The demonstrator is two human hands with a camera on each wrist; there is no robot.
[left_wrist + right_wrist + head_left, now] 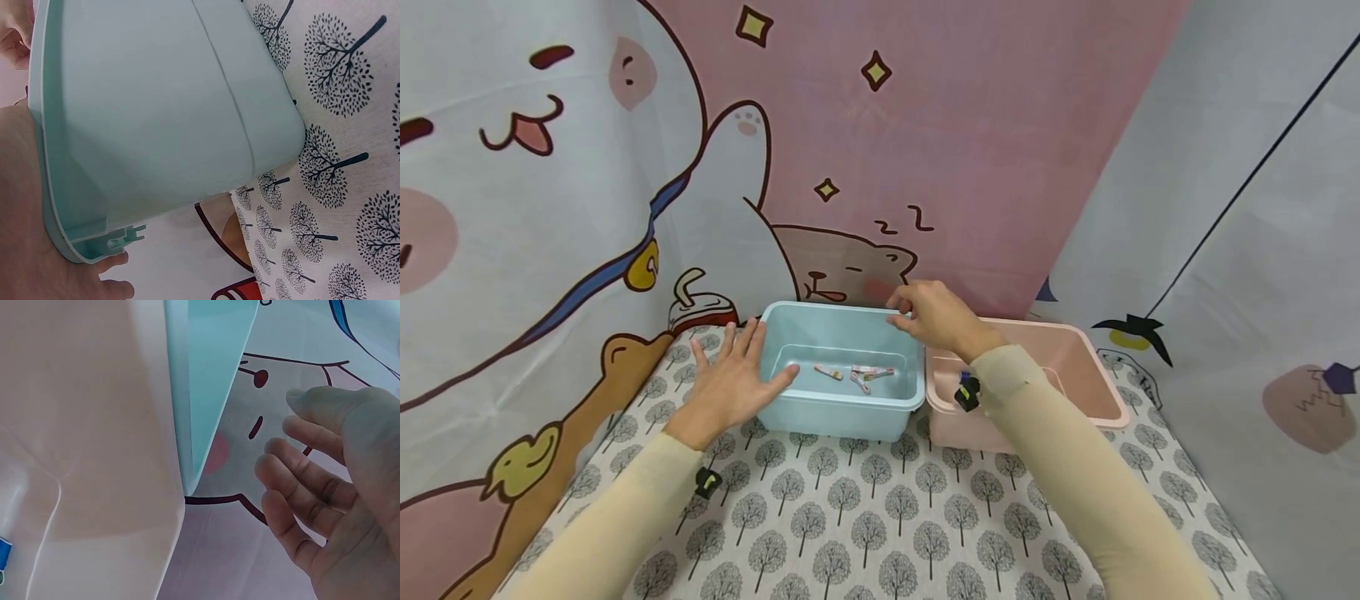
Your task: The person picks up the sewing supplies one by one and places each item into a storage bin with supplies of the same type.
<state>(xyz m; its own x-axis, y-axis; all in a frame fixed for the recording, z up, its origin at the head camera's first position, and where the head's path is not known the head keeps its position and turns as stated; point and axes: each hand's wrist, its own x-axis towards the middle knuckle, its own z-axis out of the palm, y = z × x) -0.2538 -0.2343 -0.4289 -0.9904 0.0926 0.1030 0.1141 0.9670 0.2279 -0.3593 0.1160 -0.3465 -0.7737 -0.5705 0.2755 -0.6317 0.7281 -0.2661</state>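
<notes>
My left hand (730, 383) is spread with straight fingers at the left rim of a light-blue plastic bin (842, 417). In the left wrist view that hand (37, 212) lies along the bin's rim (56, 206). Inside the bin lie several small, pale, narrow pieces (861, 375) with coloured markings, some crossing each other. My right hand (936, 312) is raised over the bin's far right corner. Its fingers (294, 487) are loosely bent with nothing between them, as the right wrist view shows.
A pink bin (1101, 392) stands close against the blue one on the right, partly hidden by my right forearm. A small blue object (5, 553) shows inside it. The table has a tree-print cloth (842, 517); cartoon-print curtains (970, 150) hang behind and at both sides.
</notes>
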